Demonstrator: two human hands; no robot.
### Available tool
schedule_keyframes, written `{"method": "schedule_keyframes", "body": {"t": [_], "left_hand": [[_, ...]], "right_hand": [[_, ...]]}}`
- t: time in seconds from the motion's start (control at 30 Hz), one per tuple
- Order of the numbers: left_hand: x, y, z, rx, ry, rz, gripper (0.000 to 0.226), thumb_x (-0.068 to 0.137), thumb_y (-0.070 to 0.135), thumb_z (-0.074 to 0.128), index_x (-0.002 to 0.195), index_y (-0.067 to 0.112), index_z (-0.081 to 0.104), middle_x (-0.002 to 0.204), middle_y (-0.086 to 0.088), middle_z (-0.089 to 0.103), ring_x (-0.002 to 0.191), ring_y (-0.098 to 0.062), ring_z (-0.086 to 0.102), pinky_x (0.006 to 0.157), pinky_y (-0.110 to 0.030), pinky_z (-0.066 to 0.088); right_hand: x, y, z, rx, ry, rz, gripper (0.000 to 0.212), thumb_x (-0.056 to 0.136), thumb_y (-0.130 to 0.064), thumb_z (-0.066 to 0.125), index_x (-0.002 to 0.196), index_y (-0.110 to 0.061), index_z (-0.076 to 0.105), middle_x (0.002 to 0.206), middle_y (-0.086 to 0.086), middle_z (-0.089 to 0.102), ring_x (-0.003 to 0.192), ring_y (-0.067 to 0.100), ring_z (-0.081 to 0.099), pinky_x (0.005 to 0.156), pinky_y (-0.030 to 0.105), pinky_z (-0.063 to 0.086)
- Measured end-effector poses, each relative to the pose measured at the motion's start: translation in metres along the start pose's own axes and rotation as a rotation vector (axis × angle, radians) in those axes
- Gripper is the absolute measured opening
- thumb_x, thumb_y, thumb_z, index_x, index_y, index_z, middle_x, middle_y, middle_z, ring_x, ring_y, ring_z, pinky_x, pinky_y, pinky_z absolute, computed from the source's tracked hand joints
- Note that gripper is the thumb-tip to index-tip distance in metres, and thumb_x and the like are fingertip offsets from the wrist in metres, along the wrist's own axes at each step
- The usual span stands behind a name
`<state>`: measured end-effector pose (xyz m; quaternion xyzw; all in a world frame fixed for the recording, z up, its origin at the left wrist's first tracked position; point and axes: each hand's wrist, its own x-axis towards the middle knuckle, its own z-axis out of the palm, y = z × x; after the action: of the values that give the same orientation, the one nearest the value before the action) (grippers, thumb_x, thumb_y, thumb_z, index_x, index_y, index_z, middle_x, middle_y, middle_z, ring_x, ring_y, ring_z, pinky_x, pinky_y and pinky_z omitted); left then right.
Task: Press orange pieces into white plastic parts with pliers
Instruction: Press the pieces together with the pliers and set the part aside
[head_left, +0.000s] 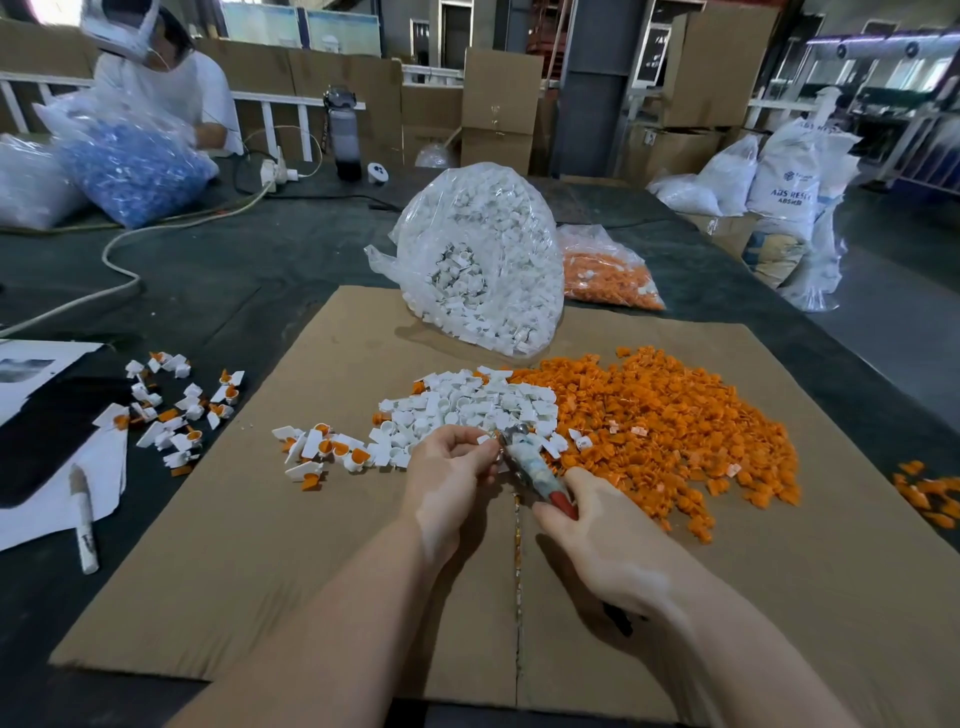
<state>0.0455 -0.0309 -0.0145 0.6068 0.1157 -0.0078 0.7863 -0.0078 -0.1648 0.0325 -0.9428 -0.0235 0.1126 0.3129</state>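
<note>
On the brown cardboard sheet lies a heap of white plastic parts with a wide spread of orange pieces to its right. My right hand grips the pliers by their red handles, jaws pointing up and left. My left hand pinches a small white part right at the jaws. Whether an orange piece sits in that part is hidden. Several joined white-and-orange parts lie left of my left hand.
More joined parts lie on the dark table to the left, near papers and a marker. A bag of white parts and a bag of orange pieces stand behind. Another person works at far left.
</note>
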Motion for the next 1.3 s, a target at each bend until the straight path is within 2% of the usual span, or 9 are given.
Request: {"method": "schedule_keyframes", "body": {"t": [0.23,0.43,0.57,0.63,0.73,0.83,0.97,1.07,1.3], "left_hand": [[0.0,0.0,0.0,0.011,0.01,0.009,0.007,0.089,0.001,0.057,0.085,0.008,0.058,0.063,-0.007,0.059,0.054,-0.013,0.053,0.051,-0.025,0.048],[0.001,-0.003,-0.001,0.028,0.063,0.068,0.008,0.087,0.007,0.063,0.094,0.006,0.059,0.059,0.001,0.063,0.059,-0.014,0.057,0.064,-0.033,0.049],[-0.003,-0.005,-0.001,0.335,0.027,0.248,0.006,0.088,0.012,0.063,0.092,0.017,0.064,0.073,0.0,0.061,0.067,-0.006,0.054,0.061,-0.006,0.04],[-0.003,-0.007,0.0,0.436,0.027,0.289,0.012,0.09,0.015,0.059,0.097,0.022,0.066,0.09,0.003,0.063,0.08,-0.001,0.054,0.063,0.004,0.034],[-0.004,-0.007,0.001,0.498,0.034,0.305,0.02,0.093,0.017,0.055,0.108,0.021,0.067,0.102,0.011,0.06,0.097,0.001,0.05,0.068,0.011,0.028],[-0.004,-0.006,0.001,0.505,0.014,0.314,0.022,0.094,0.016,0.053,0.11,0.022,0.068,0.105,0.013,0.059,0.101,0.002,0.048,0.071,0.011,0.028],[-0.001,-0.007,0.001,0.49,0.004,0.303,0.019,0.093,0.015,0.056,0.106,0.021,0.067,0.091,0.014,0.06,0.083,0.006,0.054,0.067,0.007,0.033],[0.001,-0.003,0.003,0.46,0.013,0.29,0.008,0.088,0.012,0.061,0.092,0.018,0.064,0.074,0.006,0.059,0.072,-0.003,0.056,0.061,-0.002,0.038],[-0.003,0.001,-0.005,0.538,-0.085,0.309,0.02,0.085,0.004,0.06,0.093,0.02,0.07,0.084,0.018,0.062,0.083,0.007,0.056,0.071,0.003,0.036]], "right_hand": [[-0.001,0.011,0.011,0.054,0.142,-0.012,0.026,0.088,-0.049,0.052,0.08,-0.026,0.044,0.079,-0.011,0.046,0.068,0.006,0.043,0.057,0.024,0.033],[0.008,0.029,0.001,0.116,0.46,0.037,0.027,0.079,-0.047,0.065,0.084,-0.028,0.048,0.085,-0.01,0.052,0.075,0.004,0.048,0.058,0.023,0.034],[0.025,0.05,-0.014,-0.233,0.633,0.12,0.053,0.079,-0.051,0.065,0.114,-0.013,0.055,0.108,0.007,0.054,0.104,0.024,0.049,0.084,0.035,0.039],[0.032,0.059,-0.018,-0.413,0.657,0.128,0.06,0.079,-0.056,0.062,0.118,-0.011,0.055,0.11,0.008,0.054,0.106,0.025,0.05,0.087,0.034,0.039],[0.039,0.069,-0.019,-0.512,0.626,0.139,0.064,0.079,-0.063,0.055,0.117,-0.012,0.056,0.11,0.007,0.054,0.106,0.024,0.05,0.087,0.034,0.039],[0.039,0.069,-0.018,-0.633,0.623,0.178,0.062,0.083,-0.063,0.049,0.119,-0.013,0.058,0.118,0.01,0.055,0.113,0.028,0.049,0.102,0.041,0.03],[0.041,0.055,-0.004,-0.486,0.829,-0.245,0.034,0.078,-0.023,0.075,0.105,-0.003,0.067,0.103,0.017,0.064,0.097,0.035,0.061,0.088,0.05,0.044],[0.042,0.035,0.014,-0.275,0.735,-0.531,0.022,0.077,0.0,0.071,0.099,-0.005,0.069,0.094,0.01,0.066,0.088,0.029,0.062,0.077,0.041,0.052],[0.045,0.025,0.032,-0.07,0.655,-0.579,0.01,0.074,0.003,0.073,0.079,-0.005,0.069,0.075,0.004,0.066,0.074,0.024,0.061,0.066,0.039,0.053]]}}
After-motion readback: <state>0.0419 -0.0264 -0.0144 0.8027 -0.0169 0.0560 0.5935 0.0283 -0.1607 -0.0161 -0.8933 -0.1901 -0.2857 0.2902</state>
